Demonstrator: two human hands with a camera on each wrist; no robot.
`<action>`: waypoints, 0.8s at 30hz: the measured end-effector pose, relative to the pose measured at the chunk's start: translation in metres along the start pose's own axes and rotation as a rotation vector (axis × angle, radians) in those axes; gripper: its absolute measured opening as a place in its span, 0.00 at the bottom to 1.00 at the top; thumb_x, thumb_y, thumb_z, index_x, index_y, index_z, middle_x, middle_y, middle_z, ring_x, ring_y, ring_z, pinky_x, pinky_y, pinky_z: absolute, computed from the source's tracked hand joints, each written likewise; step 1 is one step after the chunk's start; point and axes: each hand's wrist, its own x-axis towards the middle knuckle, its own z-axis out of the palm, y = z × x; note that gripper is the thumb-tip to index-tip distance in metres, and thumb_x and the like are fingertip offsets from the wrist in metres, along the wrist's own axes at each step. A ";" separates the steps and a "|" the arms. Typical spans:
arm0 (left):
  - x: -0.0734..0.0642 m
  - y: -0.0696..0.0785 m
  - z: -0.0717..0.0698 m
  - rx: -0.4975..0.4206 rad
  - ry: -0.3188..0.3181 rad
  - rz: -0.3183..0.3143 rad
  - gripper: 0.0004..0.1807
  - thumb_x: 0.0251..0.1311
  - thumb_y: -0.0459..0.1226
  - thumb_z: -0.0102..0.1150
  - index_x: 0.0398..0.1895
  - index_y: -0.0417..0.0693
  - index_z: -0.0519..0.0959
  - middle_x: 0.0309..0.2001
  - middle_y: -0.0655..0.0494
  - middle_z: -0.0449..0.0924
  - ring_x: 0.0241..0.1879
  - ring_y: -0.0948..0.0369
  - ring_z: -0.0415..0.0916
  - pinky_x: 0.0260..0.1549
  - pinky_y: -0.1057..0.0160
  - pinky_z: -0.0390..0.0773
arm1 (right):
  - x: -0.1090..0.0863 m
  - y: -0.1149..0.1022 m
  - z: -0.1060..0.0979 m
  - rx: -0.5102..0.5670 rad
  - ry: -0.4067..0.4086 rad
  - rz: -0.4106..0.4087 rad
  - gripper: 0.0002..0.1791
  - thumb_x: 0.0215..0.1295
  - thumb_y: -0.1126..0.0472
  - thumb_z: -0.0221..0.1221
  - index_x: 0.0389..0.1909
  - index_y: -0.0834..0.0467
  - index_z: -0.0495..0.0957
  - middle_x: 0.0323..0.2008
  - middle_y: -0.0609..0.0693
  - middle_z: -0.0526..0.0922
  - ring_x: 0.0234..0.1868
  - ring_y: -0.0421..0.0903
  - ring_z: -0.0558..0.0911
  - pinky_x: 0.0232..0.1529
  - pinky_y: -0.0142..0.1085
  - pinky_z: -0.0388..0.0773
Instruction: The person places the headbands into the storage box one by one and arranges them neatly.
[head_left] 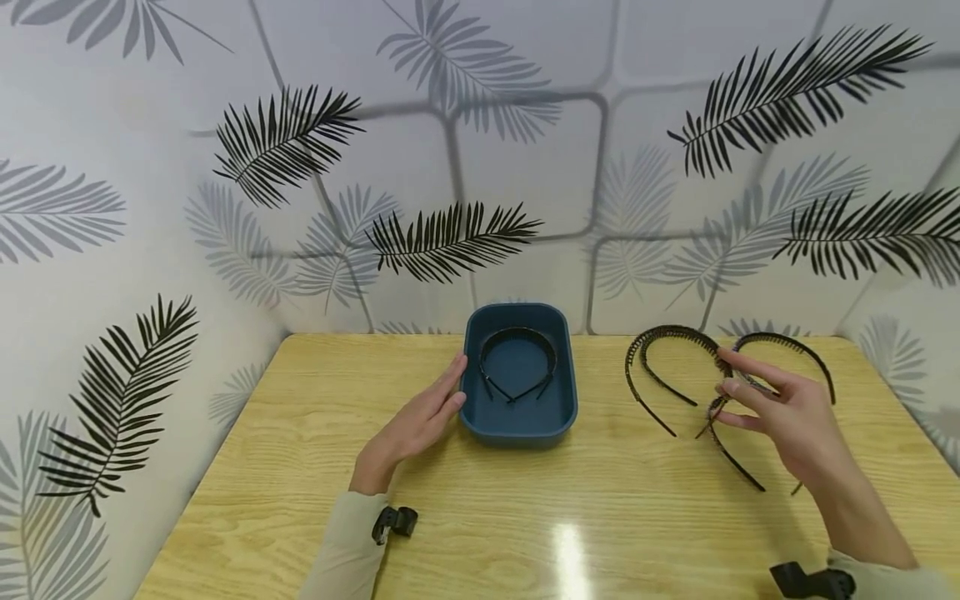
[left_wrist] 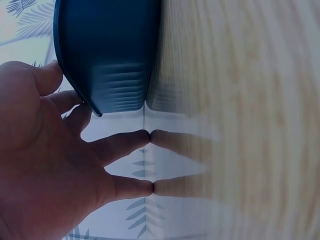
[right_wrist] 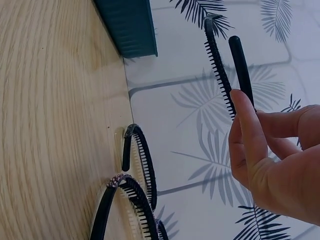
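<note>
In my right hand I pinch a black toothed headband between thumb and fingers, and the right wrist view shows it lifted above the table. Several more headbands lie beneath and around that hand, among them one with a speckled band and one farther right. My left hand rests against the left wall of a blue bin. Its fingers are spread; thumb and some fingers touch the bin rim while two fingertips meet the table. Inside the bin lies another black headband.
The light wooden table ends at a wall with a leaf pattern. Blue bin and headbands sit toward its back edge. A black wrist camera is strapped on the left sleeve, and another on the right.
</note>
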 end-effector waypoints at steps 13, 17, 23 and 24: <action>0.000 0.001 0.000 0.002 -0.007 -0.001 0.33 0.84 0.40 0.39 0.83 0.40 0.44 0.83 0.45 0.39 0.81 0.52 0.39 0.77 0.47 0.49 | 0.013 -0.005 0.031 -0.050 0.056 0.035 0.33 0.71 0.67 0.64 0.75 0.66 0.66 0.78 0.54 0.59 0.58 0.29 0.79 0.46 0.40 0.85; 0.000 0.000 -0.001 -0.009 -0.004 0.005 0.33 0.84 0.40 0.39 0.83 0.41 0.44 0.83 0.46 0.39 0.81 0.52 0.39 0.77 0.48 0.48 | 0.018 -0.006 0.042 -0.042 0.080 0.023 0.33 0.71 0.66 0.64 0.74 0.67 0.66 0.77 0.55 0.61 0.58 0.33 0.79 0.46 0.40 0.85; 0.000 0.000 0.000 -0.021 -0.002 0.015 0.33 0.84 0.40 0.39 0.83 0.40 0.44 0.83 0.45 0.39 0.81 0.52 0.39 0.77 0.46 0.49 | 0.025 -0.006 0.057 0.032 0.108 -0.009 0.30 0.69 0.69 0.65 0.71 0.65 0.72 0.69 0.50 0.70 0.56 0.39 0.81 0.45 0.40 0.86; 0.000 0.000 0.001 -0.022 -0.002 0.020 0.33 0.84 0.40 0.39 0.83 0.39 0.44 0.83 0.44 0.39 0.81 0.51 0.40 0.76 0.46 0.49 | 0.027 -0.006 0.059 0.042 0.110 -0.010 0.29 0.69 0.69 0.65 0.70 0.65 0.73 0.67 0.49 0.72 0.55 0.39 0.81 0.45 0.40 0.86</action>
